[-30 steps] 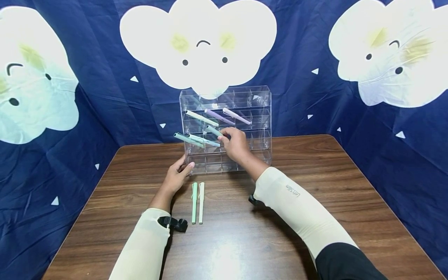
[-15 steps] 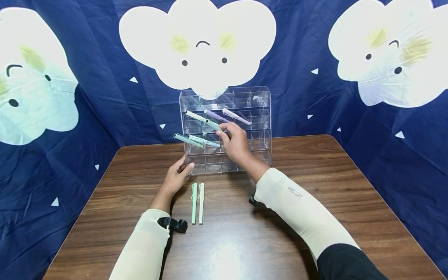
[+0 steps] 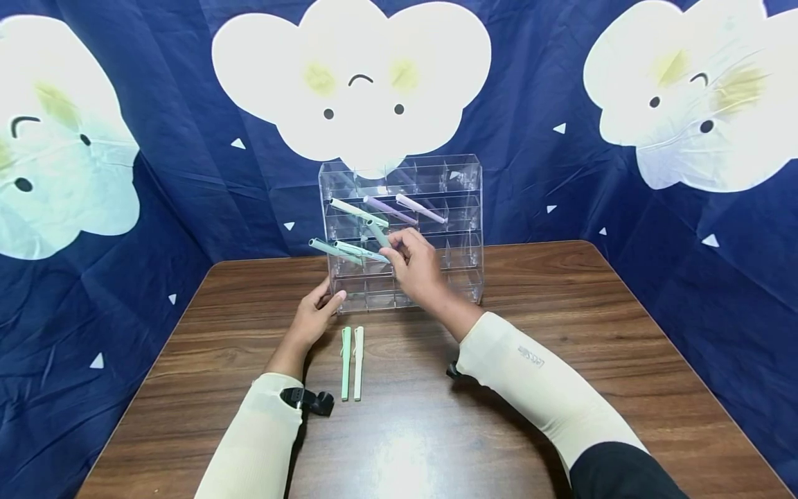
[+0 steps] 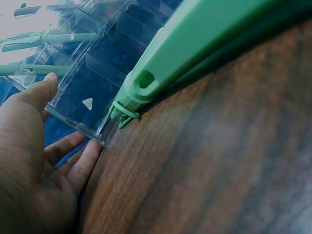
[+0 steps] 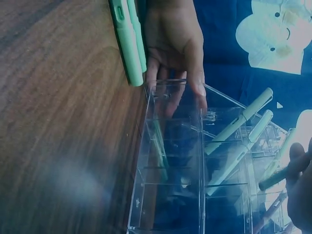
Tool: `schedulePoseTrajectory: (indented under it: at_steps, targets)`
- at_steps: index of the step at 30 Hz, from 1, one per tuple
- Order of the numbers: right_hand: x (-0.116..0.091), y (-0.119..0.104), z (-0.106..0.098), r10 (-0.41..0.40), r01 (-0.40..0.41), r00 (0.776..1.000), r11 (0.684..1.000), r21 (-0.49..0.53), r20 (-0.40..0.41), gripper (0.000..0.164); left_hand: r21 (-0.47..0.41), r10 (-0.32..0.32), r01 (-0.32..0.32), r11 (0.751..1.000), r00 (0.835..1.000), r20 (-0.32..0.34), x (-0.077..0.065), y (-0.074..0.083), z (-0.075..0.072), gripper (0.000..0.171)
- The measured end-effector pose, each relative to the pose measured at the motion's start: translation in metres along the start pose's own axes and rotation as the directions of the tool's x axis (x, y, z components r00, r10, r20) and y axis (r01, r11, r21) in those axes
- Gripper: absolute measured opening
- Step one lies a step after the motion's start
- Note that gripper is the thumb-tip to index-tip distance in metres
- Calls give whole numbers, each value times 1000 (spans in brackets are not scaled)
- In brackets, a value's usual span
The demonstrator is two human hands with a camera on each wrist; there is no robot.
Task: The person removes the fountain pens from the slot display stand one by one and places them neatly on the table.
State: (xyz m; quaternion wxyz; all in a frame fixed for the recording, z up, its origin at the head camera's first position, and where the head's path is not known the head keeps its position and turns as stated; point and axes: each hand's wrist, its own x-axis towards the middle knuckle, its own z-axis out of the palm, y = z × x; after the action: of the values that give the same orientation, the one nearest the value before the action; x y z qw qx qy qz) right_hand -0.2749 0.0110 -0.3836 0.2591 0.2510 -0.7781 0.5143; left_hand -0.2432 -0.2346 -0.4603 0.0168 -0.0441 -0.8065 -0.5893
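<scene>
Slim pen pinched at the front of the clear rack

The pen you have in your right hand [image 3: 419, 267] is grey-green [image 3: 377, 233], held tilted in front of the clear rack [image 3: 464, 181] near its middle rows. Your right fingers are closed to a pinch, thumb against fingertips, toward the pen's lower part; its far end is hidden behind your hand, so whether it is inside a compartment cannot be told. Your left hand [image 3: 314, 315] holds the rack's lower left corner, thumb in front and fingers round behind, parted only by the rack itself.

The pen should be light, stiff and smooth, apt to swivel in a two-point pinch. Taking it round the middle of the barrel, clear of the clip, would likely steady it best. The rack looks like hard, slick plastic, light enough to skid or tip if nudged, and its thin dividers may crack under force; the low corner is a sound place to brace it.

A white pen [image 3: 349, 208], a purple pen [image 3: 386, 206] and a lilac pen [image 3: 420, 208] lean in the second row. On the surface [image 3: 474, 443], a green pen [image 3: 346, 367] and a cream pen [image 3: 358, 367] lie side by side, within easy reach for picking up mid-barrel.
</scene>
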Motion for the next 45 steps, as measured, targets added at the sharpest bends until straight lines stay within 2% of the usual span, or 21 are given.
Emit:
schedulePoseTrajectory:
  at_steps: [5,15,20,23,29,35,38,40,45]
  targets:
    - [-9,-1,1,55,-63,996,991,122,65,21,14,8,-8,1000,1000,-11,4,-7,1,64]
    - [-31,-1,0,129,-178,964,963,203,233,68,9,17,-17,1000,1000,-14,6,-11,2,64]
    - [-40,-2,0,156,-236,945,933,271,287,82,13,13,-13,1000,1000,-14,14,-27,2,64]
    - [-45,-2,-1,155,-252,938,919,304,310,84,14,21,-21,1000,1000,-20,16,-35,2,65]
    - [-52,-4,-3,173,-304,916,889,343,362,78,18,38,-37,999,999,-18,15,-37,2,66]
    - [-57,-2,-1,196,-333,897,889,313,396,74,28,49,-48,998,999,-24,15,-38,1,66]
    - [-59,-1,0,220,-355,877,896,267,428,72,28,52,-51,998,998,-28,16,-37,1,66]
    - [-61,0,0,230,-375,855,893,248,464,71,27,52,-51,998,998,-29,16,-36,0,66]
    - [-65,3,0,247,-445,777,867,227,579,69,29,42,-42,999,999,-18,15,-36,-1,66]
